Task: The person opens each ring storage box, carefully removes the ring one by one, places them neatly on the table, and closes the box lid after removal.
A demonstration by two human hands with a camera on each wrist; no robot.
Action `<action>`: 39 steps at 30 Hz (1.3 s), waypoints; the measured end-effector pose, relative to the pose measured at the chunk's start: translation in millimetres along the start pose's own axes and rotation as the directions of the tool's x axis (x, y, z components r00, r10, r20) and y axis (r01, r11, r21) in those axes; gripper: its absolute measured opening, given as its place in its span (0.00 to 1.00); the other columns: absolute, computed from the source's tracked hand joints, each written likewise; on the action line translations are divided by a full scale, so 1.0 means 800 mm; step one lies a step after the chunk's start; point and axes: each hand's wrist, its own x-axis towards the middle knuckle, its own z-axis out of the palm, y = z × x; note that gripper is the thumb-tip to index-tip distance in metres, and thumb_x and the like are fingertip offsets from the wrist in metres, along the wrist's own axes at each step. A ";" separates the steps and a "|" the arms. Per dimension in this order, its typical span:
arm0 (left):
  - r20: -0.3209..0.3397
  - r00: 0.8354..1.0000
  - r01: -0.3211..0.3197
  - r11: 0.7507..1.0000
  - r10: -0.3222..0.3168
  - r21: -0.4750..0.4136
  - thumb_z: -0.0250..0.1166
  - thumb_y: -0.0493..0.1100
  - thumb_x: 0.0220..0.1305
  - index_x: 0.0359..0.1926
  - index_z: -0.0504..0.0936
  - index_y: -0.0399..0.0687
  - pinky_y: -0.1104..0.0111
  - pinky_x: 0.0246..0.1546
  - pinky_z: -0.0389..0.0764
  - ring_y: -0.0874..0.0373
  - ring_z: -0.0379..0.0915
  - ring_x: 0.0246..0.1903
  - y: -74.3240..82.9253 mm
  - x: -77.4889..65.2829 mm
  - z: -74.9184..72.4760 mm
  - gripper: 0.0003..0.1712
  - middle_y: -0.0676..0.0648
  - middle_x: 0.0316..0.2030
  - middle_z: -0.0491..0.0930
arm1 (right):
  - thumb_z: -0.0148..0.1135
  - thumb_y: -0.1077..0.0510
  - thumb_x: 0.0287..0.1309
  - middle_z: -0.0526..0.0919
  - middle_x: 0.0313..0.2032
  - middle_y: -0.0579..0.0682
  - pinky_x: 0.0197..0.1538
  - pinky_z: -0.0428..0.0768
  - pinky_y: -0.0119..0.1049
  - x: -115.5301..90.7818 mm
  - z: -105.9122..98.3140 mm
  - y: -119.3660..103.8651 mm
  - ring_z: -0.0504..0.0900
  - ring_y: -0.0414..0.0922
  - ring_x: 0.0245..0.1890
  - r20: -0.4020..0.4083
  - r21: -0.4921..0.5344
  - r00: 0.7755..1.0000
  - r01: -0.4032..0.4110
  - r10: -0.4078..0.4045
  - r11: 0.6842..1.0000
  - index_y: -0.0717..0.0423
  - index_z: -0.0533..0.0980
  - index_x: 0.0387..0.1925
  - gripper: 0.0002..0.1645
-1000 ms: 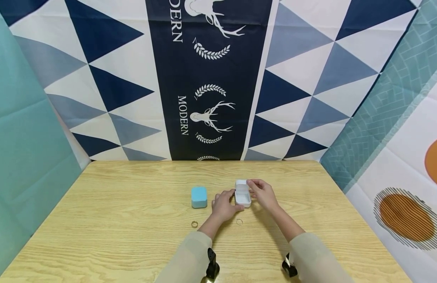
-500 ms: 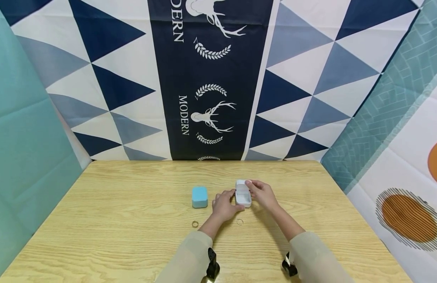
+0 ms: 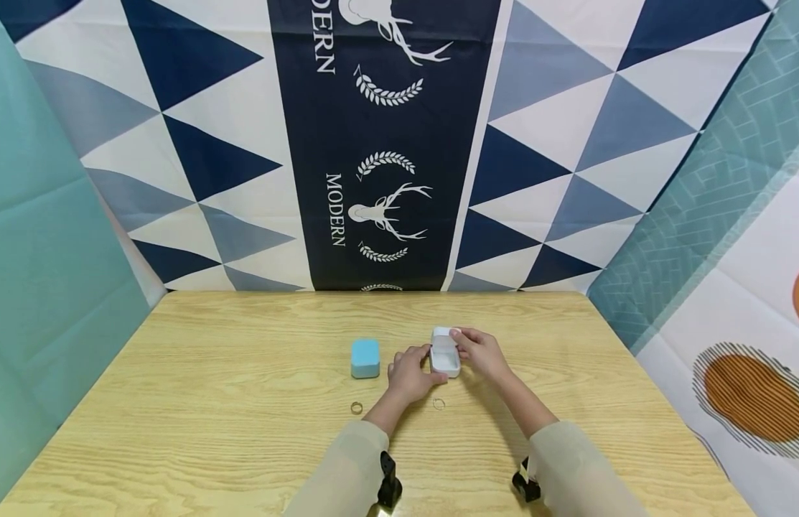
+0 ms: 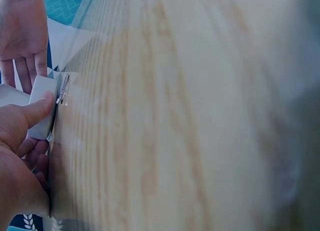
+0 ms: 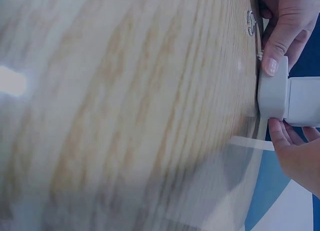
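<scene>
A small white ring box (image 3: 446,363) stands on the table with its lid raised at the back. My left hand (image 3: 408,375) grips its base from the left, the thumb across the front wall, as the left wrist view also shows on the white wall (image 4: 41,108). On the other side my right hand (image 3: 482,353) holds the raised lid (image 5: 304,98) at its right edge, thumb on the front of it. The inside of the box looks white and bare. A thin silver-coloured ring (image 3: 439,404) lies on the table in front of the box.
Left of the left hand stands a closed light-blue box (image 3: 365,357). A gold-coloured ring (image 3: 357,408) lies in front of it, close to the left forearm. Patterned cloth (image 3: 380,143) hangs behind the wooden table (image 3: 244,388), with more cloth at both sides.
The right thumb has shifted slightly left onto the lid. The left hand, the base of the box, the rings and the blue box have stayed in place.
</scene>
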 end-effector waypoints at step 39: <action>-0.027 1.000 0.004 1.000 -0.005 -0.027 0.73 0.53 0.47 0.61 0.73 0.47 0.62 0.45 0.62 0.53 0.66 0.46 0.003 -0.001 -0.001 0.39 0.47 0.56 0.76 | 0.51 0.55 0.67 0.73 0.57 0.67 0.54 0.76 0.35 -0.006 0.005 0.013 0.77 0.50 0.53 -0.019 0.098 0.999 0.040 -0.038 0.994 0.70 0.68 0.59 0.26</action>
